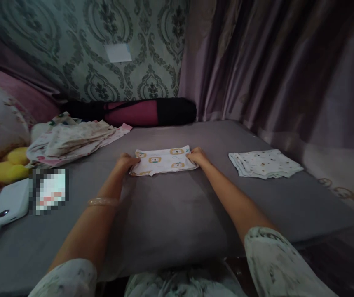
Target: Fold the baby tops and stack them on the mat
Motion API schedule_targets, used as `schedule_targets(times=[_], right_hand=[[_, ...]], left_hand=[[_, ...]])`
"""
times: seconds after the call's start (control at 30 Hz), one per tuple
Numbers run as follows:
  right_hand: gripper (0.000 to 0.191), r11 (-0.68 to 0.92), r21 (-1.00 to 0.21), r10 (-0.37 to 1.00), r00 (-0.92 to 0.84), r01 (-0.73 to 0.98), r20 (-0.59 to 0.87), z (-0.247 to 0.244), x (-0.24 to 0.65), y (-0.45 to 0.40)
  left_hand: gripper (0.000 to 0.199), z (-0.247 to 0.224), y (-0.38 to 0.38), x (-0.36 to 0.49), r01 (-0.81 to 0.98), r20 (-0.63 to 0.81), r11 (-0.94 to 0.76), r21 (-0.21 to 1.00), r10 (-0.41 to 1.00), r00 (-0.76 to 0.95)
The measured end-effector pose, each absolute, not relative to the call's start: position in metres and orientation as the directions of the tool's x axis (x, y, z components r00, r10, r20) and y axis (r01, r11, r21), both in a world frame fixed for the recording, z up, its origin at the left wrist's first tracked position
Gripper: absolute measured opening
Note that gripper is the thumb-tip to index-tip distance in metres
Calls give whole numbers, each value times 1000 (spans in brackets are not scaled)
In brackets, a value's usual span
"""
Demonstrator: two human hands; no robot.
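Observation:
A folded white cloth garment (pixel 164 161) with tan and teal printed figures lies flat on the grey bed sheet (pixel 177 214), straight in front of me. My left hand (pixel 127 161) pinches its left edge, thumb on top. At the opposite edge, my right hand (pixel 197 156) grips the cloth between thumb and fingers. The undersides of both hands are hidden. To the right, apart from my hands, rests a folded stack of white garments (pixel 265 163) with small dark and tan spots.
A loose heap of clothes (pixel 74 138) lies at the left, near a yellow plush thing (pixel 6 165). Closer on that side are a white device (pixel 8 204) with a cable and a blurred-out screen (pixel 51 192). A black and maroon long bag (pixel 133 112) lies along the wall; curtains (pixel 272 62) hang right.

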State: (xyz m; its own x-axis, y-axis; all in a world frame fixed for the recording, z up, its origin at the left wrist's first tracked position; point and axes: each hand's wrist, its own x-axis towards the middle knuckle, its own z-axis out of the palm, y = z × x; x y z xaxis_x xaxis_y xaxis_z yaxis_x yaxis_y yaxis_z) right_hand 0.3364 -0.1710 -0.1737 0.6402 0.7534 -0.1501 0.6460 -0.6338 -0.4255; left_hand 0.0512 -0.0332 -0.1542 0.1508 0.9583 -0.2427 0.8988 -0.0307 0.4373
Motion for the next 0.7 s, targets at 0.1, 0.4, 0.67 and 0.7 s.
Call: schedule_targets(times=[0.1,0.4,0.67,0.7], right_hand=[[20,-634,-452,760,614,628,-213,-171,339,-170],[12,-592,-583,742,659,557,-124,-141,364,-203],[12,-666,-570,601,799,482,-27,-95,426,-280],[12,-688,-557,576,817,465,-29,-90,436,-289]], left_hand=[[24,-154,-27,49,853,-252,0,522,956,154],[23,-103,-59,88,704,-125,-30,709,978,169],[22,-91,-122,174,483,-90,-130,866,910,406],[22,-93,-129,185,449,-92,-123,885,899,428]])
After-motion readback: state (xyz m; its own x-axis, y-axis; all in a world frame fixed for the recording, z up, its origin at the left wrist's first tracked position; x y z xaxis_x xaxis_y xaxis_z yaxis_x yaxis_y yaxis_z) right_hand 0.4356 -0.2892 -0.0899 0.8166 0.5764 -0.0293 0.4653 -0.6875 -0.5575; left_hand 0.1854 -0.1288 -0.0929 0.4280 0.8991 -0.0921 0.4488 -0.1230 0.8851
